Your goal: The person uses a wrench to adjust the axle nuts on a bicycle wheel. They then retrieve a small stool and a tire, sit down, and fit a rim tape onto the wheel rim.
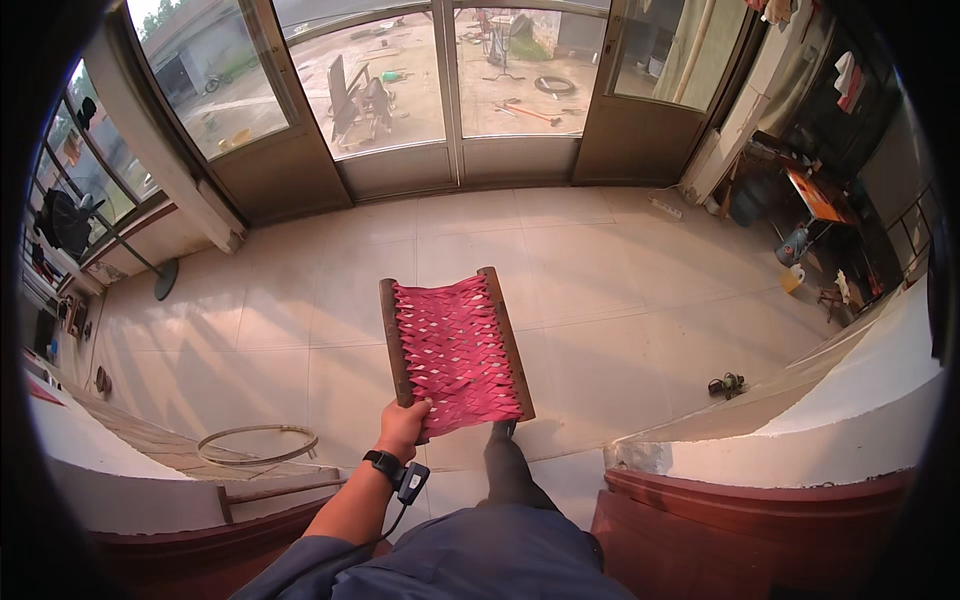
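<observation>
My left hand is closed round the near left corner of a folding stool, whose seat is woven from red-pink straps between two dark wooden rails. The stool is held out in front of me above the tiled floor, its seat facing up toward me. My thumb lies over the rail and the edge of the weave; the other fingers are mostly hidden beneath. A black wristband with a small cabled box sits on my left wrist. My right hand does not show. One leg in dark trousers is below the stool.
Glass doors stand ahead, with a yard behind them. A standing fan is at the left wall. A round hoop lies near left. Dark red door panels flank me. A small dark green object and an orange-topped table are right.
</observation>
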Available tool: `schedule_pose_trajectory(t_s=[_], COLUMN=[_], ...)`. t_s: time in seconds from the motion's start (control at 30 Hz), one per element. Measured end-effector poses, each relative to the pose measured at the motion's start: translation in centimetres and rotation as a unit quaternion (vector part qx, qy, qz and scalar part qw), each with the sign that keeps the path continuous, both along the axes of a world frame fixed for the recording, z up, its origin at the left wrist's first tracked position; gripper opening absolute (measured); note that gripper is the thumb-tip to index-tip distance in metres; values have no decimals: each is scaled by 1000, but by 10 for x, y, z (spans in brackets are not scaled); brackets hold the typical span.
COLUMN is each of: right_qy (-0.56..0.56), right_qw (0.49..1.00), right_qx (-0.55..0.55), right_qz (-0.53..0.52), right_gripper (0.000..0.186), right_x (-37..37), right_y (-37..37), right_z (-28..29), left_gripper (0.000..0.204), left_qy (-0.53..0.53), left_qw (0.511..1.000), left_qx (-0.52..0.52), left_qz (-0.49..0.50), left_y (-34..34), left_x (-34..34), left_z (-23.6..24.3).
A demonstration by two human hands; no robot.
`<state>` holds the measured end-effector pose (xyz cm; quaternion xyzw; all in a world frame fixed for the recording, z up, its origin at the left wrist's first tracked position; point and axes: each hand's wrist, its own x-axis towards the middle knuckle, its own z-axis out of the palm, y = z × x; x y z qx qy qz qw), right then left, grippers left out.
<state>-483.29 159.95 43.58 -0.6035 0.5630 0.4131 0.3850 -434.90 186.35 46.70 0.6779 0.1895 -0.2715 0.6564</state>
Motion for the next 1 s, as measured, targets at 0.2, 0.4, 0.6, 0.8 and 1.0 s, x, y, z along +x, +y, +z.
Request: schedule_pose_trajectory(t_s=[0.2, 0.4, 0.6, 0.8, 1.0], right_qy=[26, -82, -186, -284, -416], right_qw=[998, 961, 882, 785, 665], right_qx=[-19, -146, -306, -396, -377], right_qz=[53, 219, 306, 381, 493], right_gripper=[38, 48, 35, 35, 45], right_x=[185, 434, 717, 940, 1158], right_y=[-84, -215, -313, -386, -444], right_z=[-19, -22, 68, 159, 255], left_gripper=[15, 16, 16, 13, 12], left_qy=[-29, -33, 29, 31, -18], left_qw=[999, 997, 993, 983, 972], left_qx=[-11, 31, 61, 117, 154], left_qz=[16, 66, 92, 138, 176], left_y=[-34, -39, -67, -108, -129], left_x=[176, 301, 441, 555, 653], left_z=[11, 0, -29, -87, -93])
